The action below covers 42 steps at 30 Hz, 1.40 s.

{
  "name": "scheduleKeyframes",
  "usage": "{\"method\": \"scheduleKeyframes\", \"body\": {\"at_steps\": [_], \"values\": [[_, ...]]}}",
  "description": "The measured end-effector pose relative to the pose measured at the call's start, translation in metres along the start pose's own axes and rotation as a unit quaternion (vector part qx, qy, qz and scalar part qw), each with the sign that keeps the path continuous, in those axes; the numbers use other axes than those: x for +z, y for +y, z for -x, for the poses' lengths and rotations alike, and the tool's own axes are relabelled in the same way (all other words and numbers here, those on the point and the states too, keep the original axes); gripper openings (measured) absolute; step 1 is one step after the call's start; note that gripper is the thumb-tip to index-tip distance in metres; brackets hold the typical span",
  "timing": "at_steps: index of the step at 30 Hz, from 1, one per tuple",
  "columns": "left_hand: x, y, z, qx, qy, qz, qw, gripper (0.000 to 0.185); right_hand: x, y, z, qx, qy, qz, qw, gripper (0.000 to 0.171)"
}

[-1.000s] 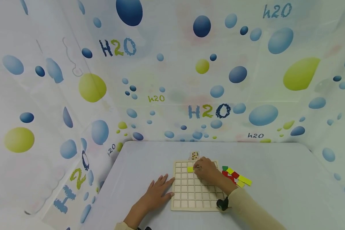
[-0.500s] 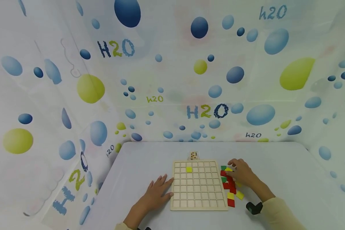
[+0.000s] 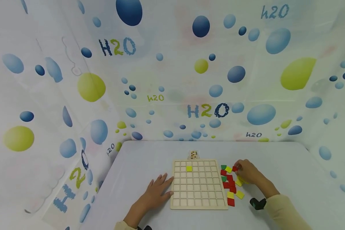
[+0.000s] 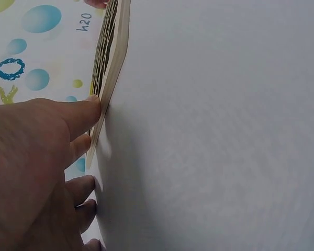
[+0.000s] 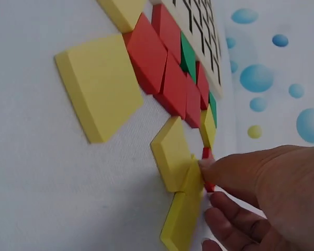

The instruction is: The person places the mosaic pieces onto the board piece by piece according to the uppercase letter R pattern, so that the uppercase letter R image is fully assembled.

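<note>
1. Behind everything we see a white backdrop printed with blue and lime-green drops and "H2O" lettering.
2. Below it spreads a pale counter, with the work set near its middle.
3. On the counter we have a square wooden board, lying flat and divided into seven rows of seven cells.
4. Our left hand lies with fingers spread and relaxed, grasping nothing, its index fingertip and thumb touching the board's left edge.
5. Our right hand is beyond the board's right side, thumb and fingers pinching a tile.
6. Just past the board's far edge we see a small card bearing a gridded, coloured pattern.
7. Beside the board's right edge lie loose tiles in red, yellow and green, some touching; our right hand partly covers a few yellow ones.
8. One yellow tile sits in the second row from the far edge, third cell from the left.
9. The pinched red tile shows at our right fingertips.
</note>
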State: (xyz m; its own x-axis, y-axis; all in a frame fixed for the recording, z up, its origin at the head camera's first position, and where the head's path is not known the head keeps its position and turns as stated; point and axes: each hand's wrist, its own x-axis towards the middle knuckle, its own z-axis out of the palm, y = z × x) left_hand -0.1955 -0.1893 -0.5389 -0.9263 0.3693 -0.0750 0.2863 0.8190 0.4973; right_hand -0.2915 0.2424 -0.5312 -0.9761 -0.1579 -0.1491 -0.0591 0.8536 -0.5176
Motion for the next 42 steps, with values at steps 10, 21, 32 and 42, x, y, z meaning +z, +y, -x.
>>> {"method": "scheduleKeyframes", "body": {"at_steps": [10, 21, 32, 42], "values": [[0.002, -0.001, -0.002, -0.006, -0.002, 0.001, 1.0, 0.062, 0.012, 0.008, -0.005, -0.016, 0.027, -0.05, 0.998, 0.032], [0.001, 0.003, -0.002, -0.008, -0.003, -0.002, 1.0, 0.063, 0.009, 0.017, -0.004, -0.019, 0.034, -0.043, 0.998, 0.03], [0.005, -0.003, -0.002, -0.007, -0.005, -0.001, 1.0, 0.064, 0.007, 0.025, -0.021, 0.001, 0.044, -0.047, 0.998, 0.029], [0.005, -0.003, -0.001, -0.006, -0.003, 0.003, 1.0, 0.065, 0.014, -0.001, -0.041, 0.001, 0.05, -0.064, 0.997, 0.032]]}}
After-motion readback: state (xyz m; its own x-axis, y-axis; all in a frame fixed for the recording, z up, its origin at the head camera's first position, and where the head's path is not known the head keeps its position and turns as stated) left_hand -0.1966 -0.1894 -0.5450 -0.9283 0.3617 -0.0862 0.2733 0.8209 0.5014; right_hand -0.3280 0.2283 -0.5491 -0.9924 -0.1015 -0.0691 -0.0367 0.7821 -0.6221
